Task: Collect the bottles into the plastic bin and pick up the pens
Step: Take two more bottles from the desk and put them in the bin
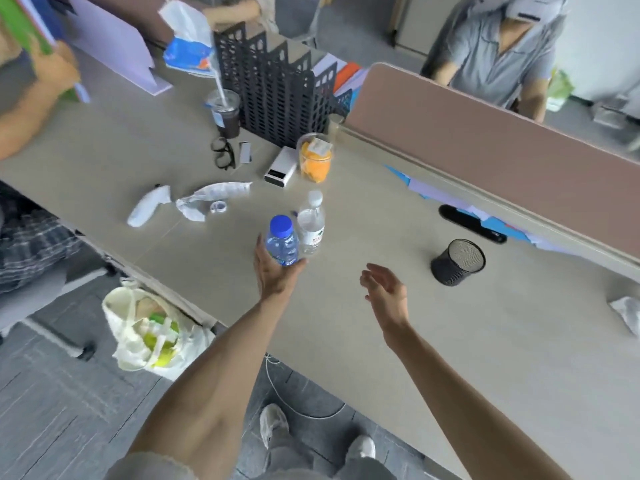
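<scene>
The left grip (277, 277) was curled round the blue-capped water bottle (282, 244), just beside the white-capped bottle (310, 226) standing on the table (485, 341). The right grip (386, 292) hovered with fingers spread, holding nothing.

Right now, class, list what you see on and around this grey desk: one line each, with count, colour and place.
Clear plastic bottle with blue cap: one, clear and blue, gripped, mid-desk.
Clear plastic bottle with white cap: one, clear, right beside the first.
Black mesh pen cup: one, black, right part of grey desk.
Clear cup with orange contents: one, orange, behind the bottles.
Dark iced drink with straw: one, brown, far side.
Black-framed glasses: one pair, black, by that drink.
Black perforated file rack: one, black, far side.
Cream tote bag: one, cream, floor at left.
Left hand: one, grips the blue-capped bottle.
Right hand: one, open, above the desk.
</scene>
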`<state>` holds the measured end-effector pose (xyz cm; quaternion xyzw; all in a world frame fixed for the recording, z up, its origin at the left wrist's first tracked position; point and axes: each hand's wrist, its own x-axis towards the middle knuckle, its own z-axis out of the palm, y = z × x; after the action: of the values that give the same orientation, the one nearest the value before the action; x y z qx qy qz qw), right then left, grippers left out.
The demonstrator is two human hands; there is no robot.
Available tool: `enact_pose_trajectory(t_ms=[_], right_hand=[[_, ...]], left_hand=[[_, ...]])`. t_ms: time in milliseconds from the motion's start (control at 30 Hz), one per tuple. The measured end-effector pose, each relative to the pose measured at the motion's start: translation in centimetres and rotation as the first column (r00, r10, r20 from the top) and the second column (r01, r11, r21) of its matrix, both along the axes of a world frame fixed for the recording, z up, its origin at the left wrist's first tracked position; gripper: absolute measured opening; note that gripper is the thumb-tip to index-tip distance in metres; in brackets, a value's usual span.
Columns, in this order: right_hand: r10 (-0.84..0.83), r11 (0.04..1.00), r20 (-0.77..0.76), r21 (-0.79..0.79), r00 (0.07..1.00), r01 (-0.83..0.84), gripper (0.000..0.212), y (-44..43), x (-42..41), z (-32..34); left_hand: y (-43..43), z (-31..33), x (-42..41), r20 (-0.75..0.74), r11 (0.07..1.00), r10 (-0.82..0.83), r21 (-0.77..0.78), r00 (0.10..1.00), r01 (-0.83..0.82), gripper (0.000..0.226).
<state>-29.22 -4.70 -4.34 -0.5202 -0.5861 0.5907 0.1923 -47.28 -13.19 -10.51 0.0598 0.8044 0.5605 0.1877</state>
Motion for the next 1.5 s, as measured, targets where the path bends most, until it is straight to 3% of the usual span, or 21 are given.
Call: enact_pose_trajectory(t_ms=[133,367,567,900,1033,1200,1333,1500], right_hand=[[0.000,1.000,0.010,0.021,1.000,0.000,0.030,0.3,0.5,-0.7],[0.121,0.991,0.025,0.050,0.992,-0.122,0.033,1.2,-1.0,-1.1],[0.240,0.960,0.041,0.136,0.970,-0.244,0.040,1.5,-4.3,-2.2],[0.293,0.911,0.133,0.262,0.947,-0.319,0.113,2.2,-12.9,-4.6],[0.231,0.935,0.107,0.251,0.967,-0.251,0.123,2.3,-15.8,-5.4],[0.106,0.969,0.093,0.213,0.990,-0.124,0.109,2.7,-17.9,-6.5],[0.098,0.962,0.104,0.244,0.990,-0.121,0.082,2.6,-17.4,-6.2],[0.128,0.956,0.101,0.252,0.987,-0.150,0.068,2.0,-14.5,-4.8]], left_hand=[[1.1,0.6,-0.1,0.013,1.000,0.006,0.024,1.000,-0.007,0.078],[-1.0,2.5,1.0,-0.042,1.000,0.001,0.030,0.999,0.001,0.063],[-4.5,3.7,1.7,0.017,0.991,0.114,0.061,0.993,-0.115,0.050],[-8.5,4.4,-0.2,0.072,0.977,0.190,0.083,0.979,-0.196,0.053],[-9.6,3.8,-0.9,0.084,0.976,0.199,0.070,0.976,-0.205,0.055],[-10.9,3.3,-1.2,0.067,0.973,0.222,0.045,0.973,-0.225,0.059],[-11.1,2.9,-1.3,0.063,0.976,0.215,0.023,0.975,-0.217,0.060],[-9.9,3.4,-1.5,0.063,0.979,0.197,0.048,0.978,-0.200,0.058]])
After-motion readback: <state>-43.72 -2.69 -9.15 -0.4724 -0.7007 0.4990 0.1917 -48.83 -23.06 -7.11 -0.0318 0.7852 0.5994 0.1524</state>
